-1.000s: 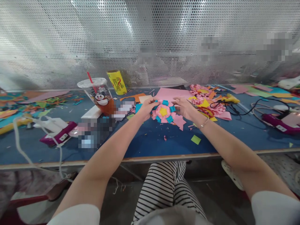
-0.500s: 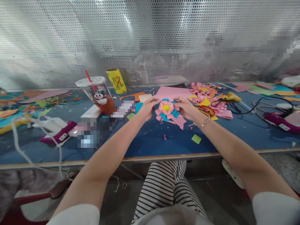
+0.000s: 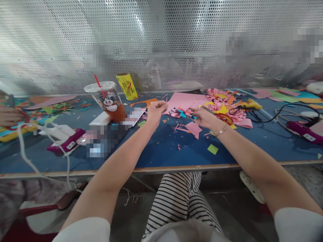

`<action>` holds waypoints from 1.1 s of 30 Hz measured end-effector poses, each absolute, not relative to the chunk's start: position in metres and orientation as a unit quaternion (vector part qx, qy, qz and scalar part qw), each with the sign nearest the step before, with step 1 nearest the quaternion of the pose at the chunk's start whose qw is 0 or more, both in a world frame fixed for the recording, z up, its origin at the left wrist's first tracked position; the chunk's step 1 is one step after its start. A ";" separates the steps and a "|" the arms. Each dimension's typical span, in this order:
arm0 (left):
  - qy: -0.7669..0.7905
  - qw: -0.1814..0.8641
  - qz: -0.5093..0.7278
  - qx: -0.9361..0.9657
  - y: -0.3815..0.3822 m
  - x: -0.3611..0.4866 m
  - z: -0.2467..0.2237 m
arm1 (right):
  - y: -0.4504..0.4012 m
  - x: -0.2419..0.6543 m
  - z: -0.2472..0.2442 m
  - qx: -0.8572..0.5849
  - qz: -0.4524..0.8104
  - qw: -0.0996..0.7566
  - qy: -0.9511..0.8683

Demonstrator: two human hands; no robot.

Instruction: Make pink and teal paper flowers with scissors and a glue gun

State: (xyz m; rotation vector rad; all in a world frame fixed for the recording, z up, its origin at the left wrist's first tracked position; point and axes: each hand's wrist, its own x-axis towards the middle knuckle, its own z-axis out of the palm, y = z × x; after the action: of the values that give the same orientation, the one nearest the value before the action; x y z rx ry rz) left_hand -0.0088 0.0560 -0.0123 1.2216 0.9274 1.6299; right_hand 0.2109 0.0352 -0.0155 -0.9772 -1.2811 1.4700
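A pink and blue paper flower (image 3: 182, 112) is seen from its side, held by my right hand (image 3: 202, 116), whose fingers pinch its right edge. To the left of the flower, apart from it, my left hand (image 3: 156, 109) has its thumb and fingertips together; whatever is between them, if anything, is too small to make out. Beneath the flower lie pink paper scraps (image 3: 193, 129). A large pink sheet (image 3: 185, 99) rests behind it on the blue table (image 3: 161, 154).
A drink cup (image 3: 111, 104) with a red straw and a yellow roll (image 3: 127, 86) stand at the left. Purple power strips (image 3: 67, 143) with cables lie at both sides. Pink paper flowers (image 3: 218, 95) and a yellow glue gun (image 3: 251, 104) are at the right. Another person's hand (image 3: 10, 116) shows far left.
My left hand has come off the flower and sits to its left. The flower has turned from facing the camera to edge-on in my right hand. Another person's hand has appeared far left.
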 end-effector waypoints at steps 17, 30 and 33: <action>0.360 0.556 0.542 0.518 0.032 0.004 -0.002 | 0.030 0.207 -0.023 -0.372 0.003 0.421 -0.827; 0.326 0.625 0.456 0.543 0.021 0.014 -0.004 | 0.019 0.202 -0.015 -0.347 0.032 0.407 -0.845; 0.325 0.641 0.450 0.530 0.021 0.014 -0.004 | 0.018 0.203 -0.013 -0.349 0.034 0.388 -0.852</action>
State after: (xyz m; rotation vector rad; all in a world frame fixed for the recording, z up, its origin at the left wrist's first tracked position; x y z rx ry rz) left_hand 0.0139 0.0212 -0.0039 1.2074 0.7418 1.0263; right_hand 0.2032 0.0182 -0.0129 -0.8886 -2.1675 0.0874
